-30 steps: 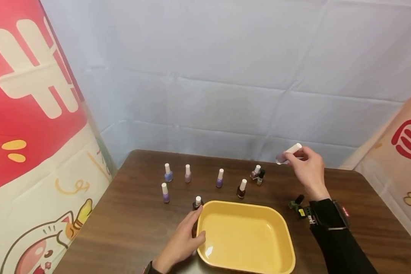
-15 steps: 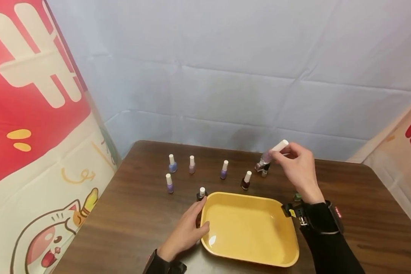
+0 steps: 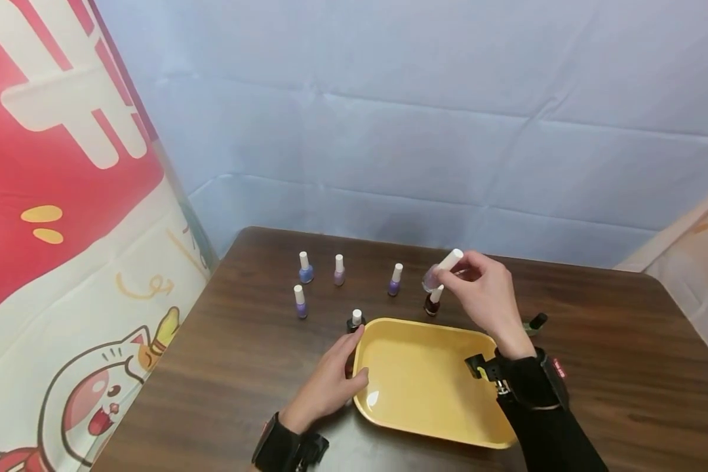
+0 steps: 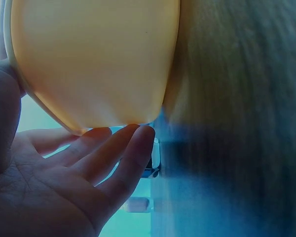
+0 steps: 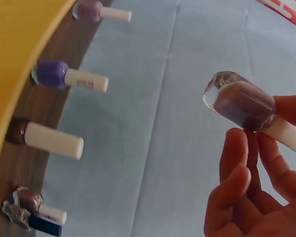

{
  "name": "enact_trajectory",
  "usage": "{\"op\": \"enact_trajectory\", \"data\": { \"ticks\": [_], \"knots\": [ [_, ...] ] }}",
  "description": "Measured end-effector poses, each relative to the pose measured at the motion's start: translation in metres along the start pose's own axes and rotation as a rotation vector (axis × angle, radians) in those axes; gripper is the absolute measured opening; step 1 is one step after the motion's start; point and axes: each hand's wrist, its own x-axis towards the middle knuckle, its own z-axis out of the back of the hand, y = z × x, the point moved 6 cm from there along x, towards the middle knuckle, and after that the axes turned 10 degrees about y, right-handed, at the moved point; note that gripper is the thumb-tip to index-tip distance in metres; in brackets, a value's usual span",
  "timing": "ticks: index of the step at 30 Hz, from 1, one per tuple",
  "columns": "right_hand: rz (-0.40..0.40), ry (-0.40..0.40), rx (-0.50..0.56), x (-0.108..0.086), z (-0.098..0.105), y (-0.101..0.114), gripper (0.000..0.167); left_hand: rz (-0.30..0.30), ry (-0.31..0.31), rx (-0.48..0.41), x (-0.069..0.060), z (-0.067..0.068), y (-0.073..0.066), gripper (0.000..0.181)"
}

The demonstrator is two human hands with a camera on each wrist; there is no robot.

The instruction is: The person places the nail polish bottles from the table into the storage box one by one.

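Observation:
My right hand (image 3: 486, 295) pinches a pale mauve nail polish bottle (image 5: 244, 103) by its white cap (image 3: 450, 259), tilted and raised above the table. Just under it stands a dark brown nail polish bottle (image 3: 431, 305), with a purple one (image 3: 394, 282) to its left. My left hand (image 3: 330, 380) holds the left edge of a yellow tray (image 3: 425, 380), thumb over the rim and fingertips against the outer wall (image 4: 103, 64). A black nail polish bottle (image 3: 355, 321) stands by those fingertips. No bottle shows inside the tray.
Blue (image 3: 305, 269), pink (image 3: 339, 272) and lilac (image 3: 301, 305) polish bottles stand at the left. A green bottle with a black cap (image 3: 533, 324) is partly behind my right wrist. The right wrist view shows a mauve bottle (image 5: 29, 200) beside a black-capped one (image 5: 22, 217).
My right hand has carried the mauve bottle leftward, past the pair at the back right, to above the dark brown bottle. The left hand stays on the tray; the head view has shifted slightly.

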Motion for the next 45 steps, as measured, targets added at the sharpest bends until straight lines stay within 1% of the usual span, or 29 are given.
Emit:
{"op": "enact_trajectory", "data": {
  "ticks": [6,9,15,19,28,34,38,42,45],
  "knots": [
    [0.014,0.054,-0.044,-0.003,-0.019,0.007,0.016,0.020,0.019,-0.011,-0.003,-0.001,-0.004,0.072],
    [0.014,0.081,-0.061,-0.005,-0.028,0.008,0.013,0.026,0.021,-0.016,-0.005,-0.001,-0.006,0.072],
    [0.043,0.151,-0.106,-0.011,-0.045,0.010,0.015,0.031,0.027,-0.019,-0.006,-0.002,-0.010,0.073],
    [0.061,0.190,-0.150,-0.014,-0.055,0.010,0.017,0.039,0.035,-0.014,-0.006,-0.003,-0.010,0.073],
    [0.026,0.291,-0.181,-0.018,-0.076,0.007,0.017,0.062,0.056,-0.030,-0.004,-0.003,-0.008,0.074],
    [0.045,0.317,-0.253,-0.018,-0.090,0.007,0.012,0.040,0.053,-0.040,-0.005,-0.002,-0.010,0.074],
    [0.062,0.327,-0.294,-0.018,-0.097,0.007,0.012,0.037,0.053,-0.035,-0.005,-0.003,-0.009,0.074],
    [0.048,0.350,-0.310,-0.017,-0.103,0.005,0.013,0.032,0.045,-0.029,-0.005,-0.003,-0.009,0.074],
    [0.027,0.360,-0.318,-0.017,-0.107,0.003,0.014,0.040,0.046,-0.033,-0.006,-0.003,-0.009,0.074]
  ]
}}
